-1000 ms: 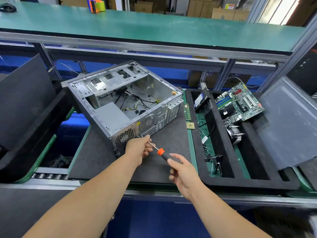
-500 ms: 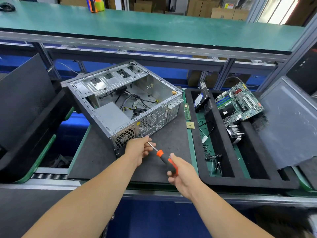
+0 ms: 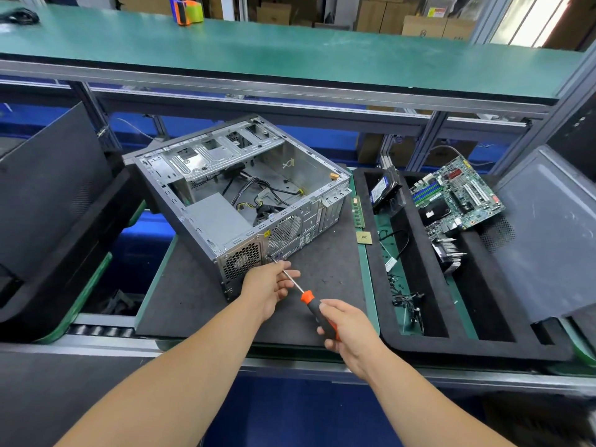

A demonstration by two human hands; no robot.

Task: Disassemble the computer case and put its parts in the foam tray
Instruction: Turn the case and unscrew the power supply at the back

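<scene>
Head view, right hand [image 3: 346, 330]: curled round the black-and-orange handle of the screwdriver [image 3: 309, 301], set back toward the body, probably so the wrist can turn freely.
Head view, left hand [image 3: 269, 285]: ahead and left of the right, fingers closed loosely about the bare shaft; seemingly there to steady the shaft and keep the tip on its screw.
Screwdriver tip: just beyond the left hand, against the rear panel of the computer case [image 3: 238, 195], beside the power supply grille [image 3: 242, 261]; actual seating in a screw too small to tell.
Case: lying on its side, open face up, rear end turned toward the hands, likely for a straight reach to the back screws.
Foam tray [image 3: 416, 345]: right of the right hand, well apart from the case.
Tray contents: motherboard [image 3: 454, 195], drive [image 3: 382, 188], heatsink [image 3: 450, 256] and loose cables, each in its own slot, far right of both hands.
Step in hand: probably freeing the power supply.
</scene>
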